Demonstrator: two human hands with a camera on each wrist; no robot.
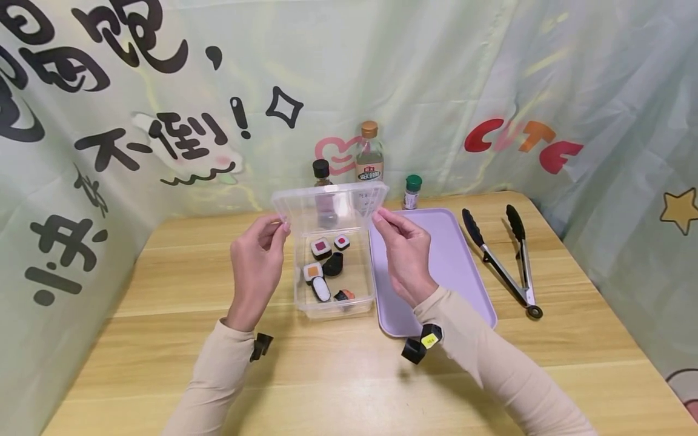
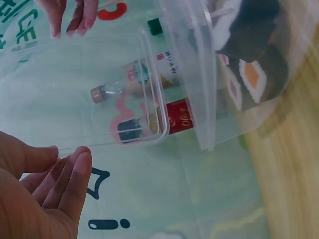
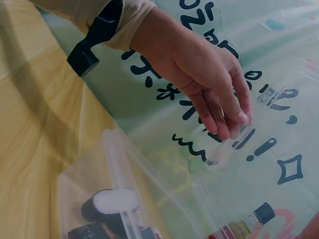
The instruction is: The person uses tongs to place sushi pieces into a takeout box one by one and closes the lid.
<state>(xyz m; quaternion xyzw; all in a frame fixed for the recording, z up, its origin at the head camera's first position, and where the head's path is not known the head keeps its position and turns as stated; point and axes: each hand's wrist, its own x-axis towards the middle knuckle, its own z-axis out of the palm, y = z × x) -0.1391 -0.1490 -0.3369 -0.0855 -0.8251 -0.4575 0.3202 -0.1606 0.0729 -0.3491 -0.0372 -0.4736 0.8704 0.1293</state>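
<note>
A clear plastic box (image 1: 334,306) stands on the wooden table with several toy sushi pieces (image 1: 321,247) inside. Its hinged clear lid (image 1: 329,203) is raised upright at the back. My left hand (image 1: 282,228) pinches the lid's left corner, and my right hand (image 1: 380,216) pinches its right corner. In the left wrist view the lid's edge (image 2: 114,142) runs between my left thumb and fingers (image 2: 75,167), with the right hand (image 2: 70,17) at the far corner. In the right wrist view the left hand's fingertips (image 3: 234,124) sit on the lid corner.
A lilac tray (image 1: 452,260) lies right of the box, with black-tipped metal tongs (image 1: 504,260) beyond it. Behind the box stand an orange-capped bottle (image 1: 369,154), a dark-capped bottle (image 1: 322,172) and a green-capped shaker (image 1: 412,191). A printed cloth backdrop closes in the table.
</note>
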